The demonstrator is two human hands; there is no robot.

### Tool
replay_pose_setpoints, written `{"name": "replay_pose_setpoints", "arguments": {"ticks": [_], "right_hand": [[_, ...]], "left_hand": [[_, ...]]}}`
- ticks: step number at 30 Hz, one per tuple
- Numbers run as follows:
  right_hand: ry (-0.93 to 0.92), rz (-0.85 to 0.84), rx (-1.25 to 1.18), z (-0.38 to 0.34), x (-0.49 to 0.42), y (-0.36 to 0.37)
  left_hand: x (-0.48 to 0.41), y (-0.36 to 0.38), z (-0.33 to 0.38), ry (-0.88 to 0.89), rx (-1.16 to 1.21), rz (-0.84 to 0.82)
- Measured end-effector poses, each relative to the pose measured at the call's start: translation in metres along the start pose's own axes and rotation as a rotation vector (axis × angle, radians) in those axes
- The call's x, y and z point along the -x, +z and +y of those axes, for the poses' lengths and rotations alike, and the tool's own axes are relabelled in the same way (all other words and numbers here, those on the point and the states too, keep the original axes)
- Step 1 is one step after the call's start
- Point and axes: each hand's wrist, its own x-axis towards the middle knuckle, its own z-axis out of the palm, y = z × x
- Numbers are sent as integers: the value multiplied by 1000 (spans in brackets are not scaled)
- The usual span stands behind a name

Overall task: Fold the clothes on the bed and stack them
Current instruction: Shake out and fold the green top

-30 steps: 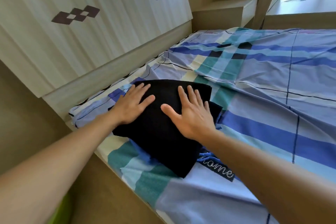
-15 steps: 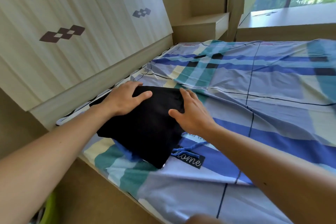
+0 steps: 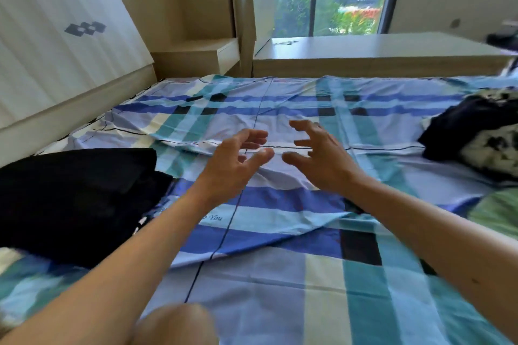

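Head camera: a person's left hand (image 3: 238, 159) and right hand (image 3: 322, 157) hover side by side above the plaid bed sheet (image 3: 280, 274), fingers loosely spread and holding nothing. A folded black garment (image 3: 78, 190) lies at the left edge of the bed, near the headboard (image 3: 56, 50). A dark and white heap of unfolded clothes (image 3: 476, 134) sits well apart at the far right.

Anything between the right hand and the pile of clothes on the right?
No. In the head view only bare plaid sheet lies between the right hand and the pile; the hand holds nothing.
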Motion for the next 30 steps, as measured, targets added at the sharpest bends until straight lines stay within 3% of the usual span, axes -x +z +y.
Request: {"name": "replay_pose_setpoints", "arguments": {"ticks": [7,14,18,22,25,27,30], "right_hand": [[101,145,-42,71,49,-81],[301,148,93,141,106,-122],[514,204,337,164,106,-178],[955,334,700,207,119,-232],[1186,474,521,234,132,-249],[1259,475,445,244,140,-246],[1166,591,488,254,143,-238]], "left_hand": [[-17,105,59,71,209,-117],[1,180,50,64,245,-304],[1,184,46,83,240,-363],[2,189,42,105,197,-394],[3,192,39,92,155,-405],[3,193,36,94,109,-417],[1,193,35,95,84,-429]]}}
